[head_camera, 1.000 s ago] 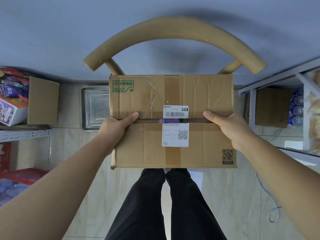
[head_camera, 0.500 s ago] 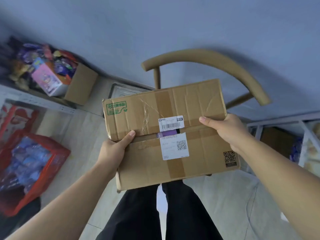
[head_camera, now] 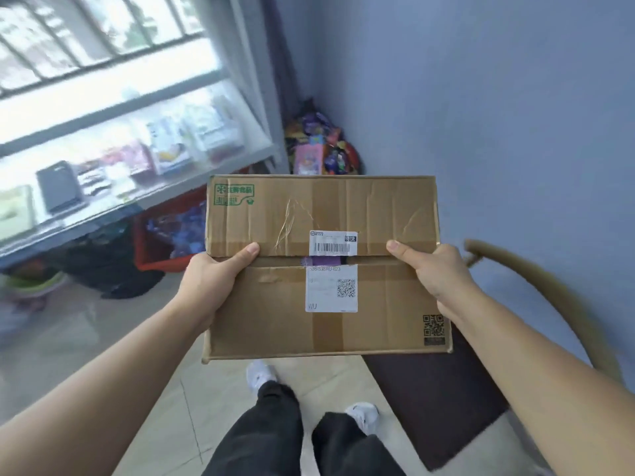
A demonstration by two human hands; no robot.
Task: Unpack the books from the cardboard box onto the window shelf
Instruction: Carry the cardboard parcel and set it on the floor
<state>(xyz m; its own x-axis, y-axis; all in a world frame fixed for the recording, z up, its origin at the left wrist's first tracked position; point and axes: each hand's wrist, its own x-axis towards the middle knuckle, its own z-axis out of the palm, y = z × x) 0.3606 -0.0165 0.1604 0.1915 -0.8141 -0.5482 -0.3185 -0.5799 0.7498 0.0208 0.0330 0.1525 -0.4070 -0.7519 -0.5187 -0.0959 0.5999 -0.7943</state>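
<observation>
I carry a flat brown cardboard box (head_camera: 378, 207) in front of me, off any surface, its top flaps closed with a narrow gap where something purple (head_camera: 323, 261) shows. A white shipping label crosses the gap. My left hand (head_camera: 209, 286) grips the box's left side, thumb on top near the seam. My right hand (head_camera: 436, 273) grips the right side the same way. The window shelf (head_camera: 113, 207) runs along the upper left below a barred window, blurred, with a dark flat item and several pale packets on it. The books are hidden inside the box.
A wooden chair (head_camera: 549, 304) with a dark seat stands at the right, just behind the box. A red crate (head_camera: 161, 242) and dark bags sit under the shelf. A pile of colourful packets (head_camera: 319, 146) fills the corner. My legs and white shoes are below.
I have lifted the box off the chair and turned left with it; the window and its shelf have come into view, and the chair has slid to the right.
</observation>
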